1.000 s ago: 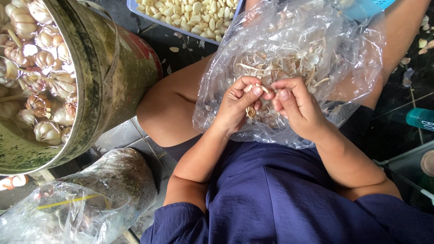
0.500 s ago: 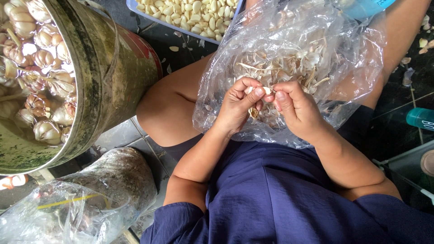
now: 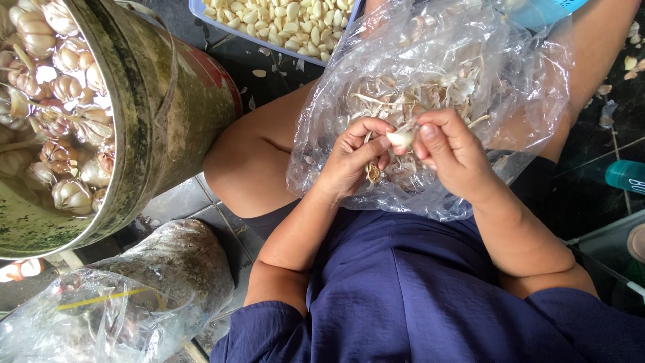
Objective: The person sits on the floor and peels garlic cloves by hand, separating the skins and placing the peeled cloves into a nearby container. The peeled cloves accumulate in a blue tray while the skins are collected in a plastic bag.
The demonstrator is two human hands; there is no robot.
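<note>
Between the two sets of fingers sits a pale garlic clove (image 3: 402,138), pinched from both sides: the left hand (image 3: 351,160) curls closed around its near side, thumb and forefinger pressed to it, and the right hand (image 3: 455,153) closes on it from the other side, thumb tip on top. Both hands touch at the clove and hover just over a clear plastic bag (image 3: 524,101) that rests across the person's lap. Under and beyond the fingers, inside the bag, lies a heap of dry papery skins and stems (image 3: 410,94). A small brown root end (image 3: 372,173) shows just below the left fingers, against the bag. Beyond the bag, farther from the fingers, a tray (image 3: 201,9) holds many peeled cloves (image 3: 282,20), and a few loose ones lie scattered on the dark floor (image 3: 269,60) beside it. Well to the left of the left hand stands a worn metal bucket (image 3: 168,114) filled with whole unpeeled garlic bulbs (image 3: 47,101). Below the bucket, near the left elbow, lies a second, crumpled plastic bag (image 3: 134,296). Far to the right of the right hand, a teal cap-like object (image 3: 625,176) shows at the edge.
</note>
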